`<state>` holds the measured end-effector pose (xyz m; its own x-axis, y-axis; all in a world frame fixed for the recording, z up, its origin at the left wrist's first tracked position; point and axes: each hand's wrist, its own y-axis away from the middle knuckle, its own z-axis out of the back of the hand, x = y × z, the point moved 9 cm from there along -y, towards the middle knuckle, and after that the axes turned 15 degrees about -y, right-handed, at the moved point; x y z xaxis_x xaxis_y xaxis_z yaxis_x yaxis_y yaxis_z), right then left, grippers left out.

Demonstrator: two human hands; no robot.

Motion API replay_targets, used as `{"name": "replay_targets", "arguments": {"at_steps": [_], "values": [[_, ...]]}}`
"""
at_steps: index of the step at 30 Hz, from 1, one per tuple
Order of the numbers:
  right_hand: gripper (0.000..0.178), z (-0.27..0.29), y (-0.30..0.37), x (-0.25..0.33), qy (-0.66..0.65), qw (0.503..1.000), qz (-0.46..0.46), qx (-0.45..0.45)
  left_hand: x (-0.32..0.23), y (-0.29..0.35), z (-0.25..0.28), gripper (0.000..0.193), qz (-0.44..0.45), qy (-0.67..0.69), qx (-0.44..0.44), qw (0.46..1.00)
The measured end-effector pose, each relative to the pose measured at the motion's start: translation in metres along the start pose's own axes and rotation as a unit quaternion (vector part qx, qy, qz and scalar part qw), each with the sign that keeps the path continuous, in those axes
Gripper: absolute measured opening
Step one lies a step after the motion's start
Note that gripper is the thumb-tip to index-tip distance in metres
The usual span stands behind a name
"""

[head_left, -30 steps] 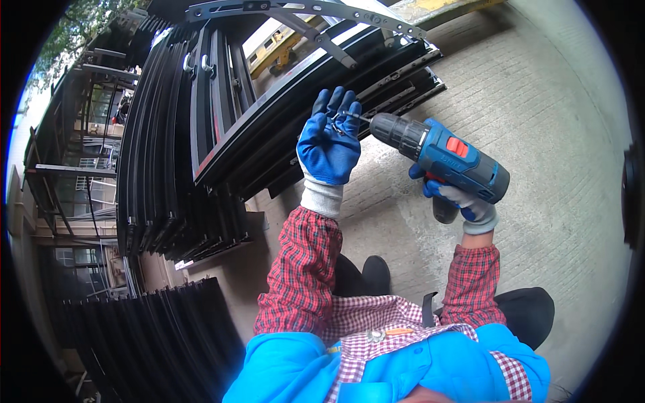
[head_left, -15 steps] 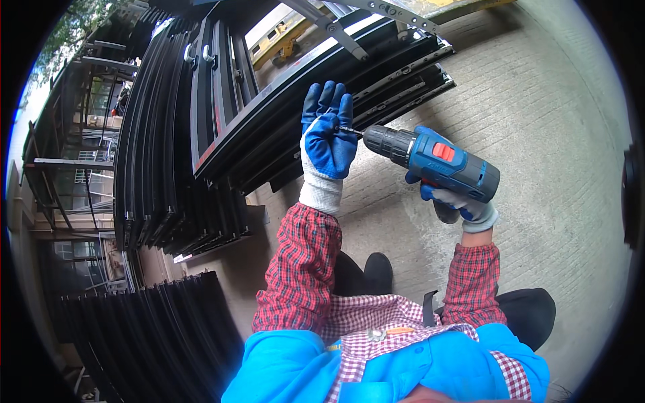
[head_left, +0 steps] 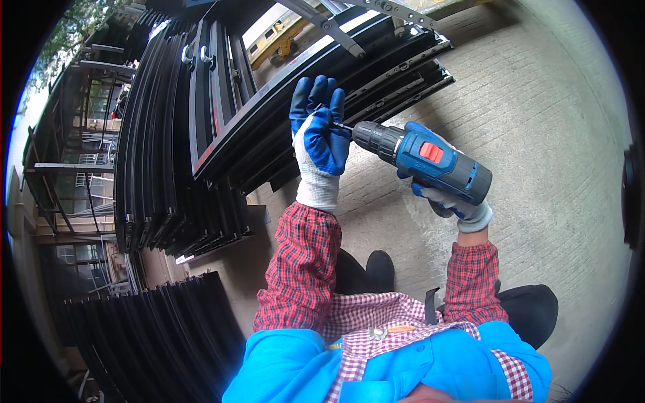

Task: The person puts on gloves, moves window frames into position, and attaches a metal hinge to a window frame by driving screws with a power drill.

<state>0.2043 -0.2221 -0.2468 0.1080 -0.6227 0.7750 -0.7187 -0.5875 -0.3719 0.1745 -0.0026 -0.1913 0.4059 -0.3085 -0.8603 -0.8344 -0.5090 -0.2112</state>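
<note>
My right hand (head_left: 457, 201), in a blue and white work glove, grips a blue and black cordless drill (head_left: 430, 161) with a red switch on top. Its chuck points up and left, and a thin metal bit (head_left: 344, 126) reaches to my left hand (head_left: 321, 138). That hand, gloved alike, has its fingers stretched up and its thumb folded across the palm. A small dark tip pokes out past the thumb; what is pinched there is mostly hidden. Just beyond my left fingers lies a stack of black metal frames (head_left: 269, 121).
More long black profiles (head_left: 151, 148) stand in a bundle at left, with another bundle (head_left: 154, 329) at lower left. Perforated metal arms (head_left: 339, 37) stick out over the stack's top. Grooved concrete floor (head_left: 537, 168) spreads to the right. A yellow machine (head_left: 275, 37) shows behind.
Both hands have shifted slightly left together, with the drill moving along. The bit stays against my left hand.
</note>
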Motion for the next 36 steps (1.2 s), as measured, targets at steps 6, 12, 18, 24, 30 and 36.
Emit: {"name": "replay_targets", "arguments": {"at_steps": [6,12,18,24,30,36], "values": [[0.080,0.012,0.006,-0.010,-0.003,0.999,0.002,-0.038,-0.002,-0.003,-0.006,0.058,0.005,-0.014,0.024,1.000],[0.075,0.013,0.009,-0.015,0.003,0.999,-0.022,-0.026,-0.001,-0.003,-0.008,0.055,0.014,-0.023,0.038,0.999],[0.071,0.012,0.008,-0.013,0.010,0.999,-0.033,-0.017,0.011,-0.003,-0.003,0.048,0.057,0.008,0.031,0.998],[0.075,0.017,0.009,-0.010,-0.030,0.998,-0.013,-0.055,0.035,-0.001,-0.009,0.034,0.150,0.099,0.057,0.982],[0.081,0.022,0.008,0.009,0.002,0.997,0.025,-0.069,0.052,-0.008,-0.031,0.023,0.179,0.134,0.065,0.972],[0.077,0.036,0.006,-0.004,0.089,0.985,0.065,-0.135,0.080,-0.037,-0.057,0.020,0.240,-0.034,-0.008,0.970]]}}
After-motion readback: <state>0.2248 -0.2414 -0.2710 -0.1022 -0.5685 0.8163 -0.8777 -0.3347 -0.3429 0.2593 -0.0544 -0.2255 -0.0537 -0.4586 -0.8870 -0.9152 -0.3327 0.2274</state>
